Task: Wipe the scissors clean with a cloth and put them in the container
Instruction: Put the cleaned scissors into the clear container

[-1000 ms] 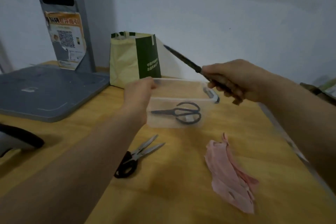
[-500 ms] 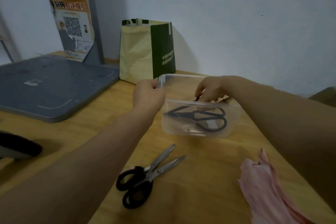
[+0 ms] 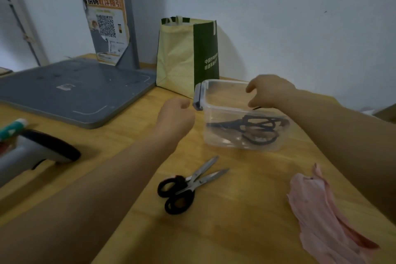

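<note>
A clear plastic container [image 3: 216, 139] with a grey latch stands on the wooden table. Two pairs of dark scissors [image 3: 252, 128] lie inside it, overlapping. My right hand [image 3: 270, 92] hovers over the container's opening, fingers hanging loosely downward and holding nothing. Just left of the latch is my left hand [image 3: 175, 118], loosely curled and empty, not touching the container. Another pair of scissors [image 3: 188, 182], with black handles and silver blades slightly apart, lies on the table in front of the container. A crumpled pink cloth [image 3: 321, 216] lies at the lower right.
A yellow and green bag [image 3: 182, 55] stands behind the container against the wall. A grey flat base [image 3: 75, 92] with an upright post covers the far left. A grey and black handheld device [image 3: 42, 152] lies at the left edge.
My right hand lowered the scissors it held into the container and let them go. My left hand came off the container's corner and drew back a little to the left.
</note>
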`<state>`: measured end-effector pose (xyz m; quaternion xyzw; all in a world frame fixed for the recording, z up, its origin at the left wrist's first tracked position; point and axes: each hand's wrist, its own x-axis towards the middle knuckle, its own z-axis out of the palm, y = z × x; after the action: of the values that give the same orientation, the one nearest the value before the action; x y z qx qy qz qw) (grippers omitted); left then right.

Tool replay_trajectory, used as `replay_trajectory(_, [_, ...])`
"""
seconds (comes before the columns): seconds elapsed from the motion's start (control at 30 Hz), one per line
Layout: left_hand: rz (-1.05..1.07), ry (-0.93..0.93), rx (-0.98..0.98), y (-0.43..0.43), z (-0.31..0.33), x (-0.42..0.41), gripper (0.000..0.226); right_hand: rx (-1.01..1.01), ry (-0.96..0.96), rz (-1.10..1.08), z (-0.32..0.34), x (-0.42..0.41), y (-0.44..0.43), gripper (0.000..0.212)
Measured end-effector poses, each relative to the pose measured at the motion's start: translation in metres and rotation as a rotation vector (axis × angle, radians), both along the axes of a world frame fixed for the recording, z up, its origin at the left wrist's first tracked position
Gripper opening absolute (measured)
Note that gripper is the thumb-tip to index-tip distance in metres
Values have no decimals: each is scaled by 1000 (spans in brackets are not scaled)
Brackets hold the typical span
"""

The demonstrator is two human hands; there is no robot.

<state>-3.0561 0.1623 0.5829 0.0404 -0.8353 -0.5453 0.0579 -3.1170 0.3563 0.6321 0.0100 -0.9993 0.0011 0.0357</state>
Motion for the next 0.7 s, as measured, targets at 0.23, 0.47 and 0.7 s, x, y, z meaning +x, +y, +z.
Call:
replay_trajectory(0.23, [-471,-464,-720,-16,-17,61,87,-378,198,215,-2,101,-39,19])
replay_trajectory(0.47, [-469,-380,-1009,-10,-35,77,47,-833,-375,-88,-53,141,-41,13])
replay_trajectory(0.7, [-374,-285,-1001,-16,-42,94,47,-1263,-567,-272,-85,170,-54,30])
